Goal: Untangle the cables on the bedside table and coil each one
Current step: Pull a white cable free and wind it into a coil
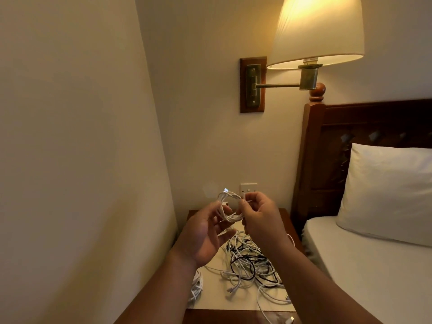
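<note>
I hold a white cable (228,205) wound into a small coil above the bedside table (284,220). My left hand (205,232) grips the coil's left side, palm turned up. My right hand (259,216) pinches the coil's right side and a white plug end. A silver connector sticks up at the coil's top. Below my hands a tangled pile of white and black cables (251,263) lies on a pale mat (215,300). A second white coiled cable (196,286) lies at the mat's left edge, partly hidden by my left forearm.
A wall socket (248,188) sits just behind the coil. A lit swing-arm lamp (315,31) hangs overhead. The bed with a white pillow (385,192) and dark wooden headboard (374,122) stands to the right. A wall closes the left side.
</note>
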